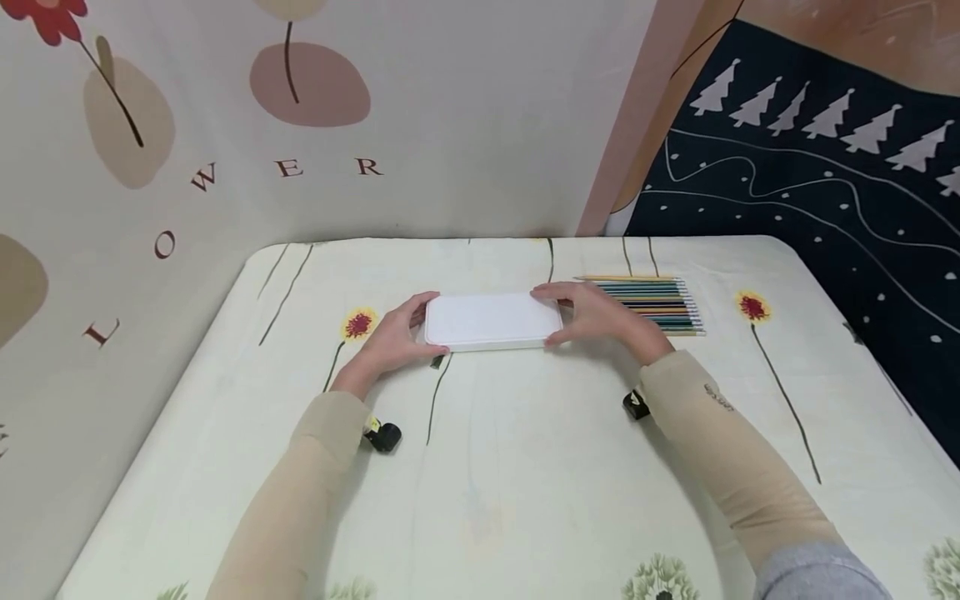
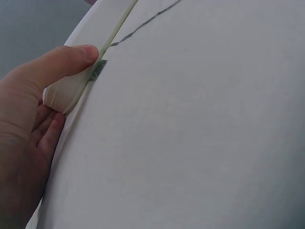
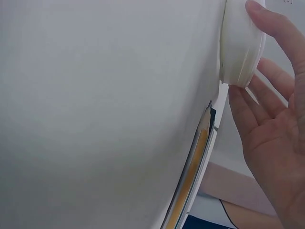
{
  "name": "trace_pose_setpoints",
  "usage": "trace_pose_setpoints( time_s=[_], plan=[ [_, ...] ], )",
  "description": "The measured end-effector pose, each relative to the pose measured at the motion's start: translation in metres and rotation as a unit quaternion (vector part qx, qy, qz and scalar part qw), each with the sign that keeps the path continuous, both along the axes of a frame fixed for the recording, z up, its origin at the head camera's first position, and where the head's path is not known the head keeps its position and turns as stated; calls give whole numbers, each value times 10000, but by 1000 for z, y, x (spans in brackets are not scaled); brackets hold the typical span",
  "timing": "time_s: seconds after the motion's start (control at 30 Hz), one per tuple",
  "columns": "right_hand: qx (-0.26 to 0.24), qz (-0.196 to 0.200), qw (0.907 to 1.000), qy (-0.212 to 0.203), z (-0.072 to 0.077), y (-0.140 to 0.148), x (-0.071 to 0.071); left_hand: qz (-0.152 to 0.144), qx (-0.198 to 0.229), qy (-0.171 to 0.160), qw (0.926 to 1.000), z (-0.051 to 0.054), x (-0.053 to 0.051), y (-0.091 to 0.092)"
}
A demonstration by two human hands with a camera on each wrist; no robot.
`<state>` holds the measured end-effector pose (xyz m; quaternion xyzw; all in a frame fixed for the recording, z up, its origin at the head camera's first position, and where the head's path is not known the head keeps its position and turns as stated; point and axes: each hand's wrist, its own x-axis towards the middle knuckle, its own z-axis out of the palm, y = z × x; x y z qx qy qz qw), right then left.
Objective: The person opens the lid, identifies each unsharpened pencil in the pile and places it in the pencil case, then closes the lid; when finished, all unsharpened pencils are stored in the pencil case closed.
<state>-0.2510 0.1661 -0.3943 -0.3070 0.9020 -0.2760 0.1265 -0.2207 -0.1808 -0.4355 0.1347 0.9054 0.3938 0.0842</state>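
A white rectangular box (image 1: pixel 491 321) with rounded corners lies flat near the middle of the table, its top plain. My left hand (image 1: pixel 393 337) grips its left end, the thumb along the near side and the fingers at the far corner. At the opposite end my right hand (image 1: pixel 592 315) holds the box between thumb and fingers. The left wrist view shows the left thumb pressed on the white side wall (image 2: pixel 62 93). A seam runs along the box's end (image 3: pixel 238 47) in the right wrist view. Whether anything is inside cannot be seen.
A row of several pencils (image 1: pixel 652 293), mostly dark green with some yellow, lies just right of the box, partly behind the right hand. They rest on a flowered tablecloth (image 1: pixel 510 467). Behind the table hang a pale printed cloth (image 1: pixel 465 125) and a dark tree-patterned one (image 1: pixel 780 175).
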Motion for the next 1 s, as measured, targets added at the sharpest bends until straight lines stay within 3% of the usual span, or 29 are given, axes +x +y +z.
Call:
trace_pose_setpoints(
  time_s=[0.47, 1.0],
  plan=[
    [-203, 26, 9998, 13, -3, 2, -4, 118, 130, -41, 9998, -3, -1, 0],
    [-49, -9, 10000, -43, 0, 2, -5, 156, 51, -87, 9998, -1, 0, 2]
  ],
)
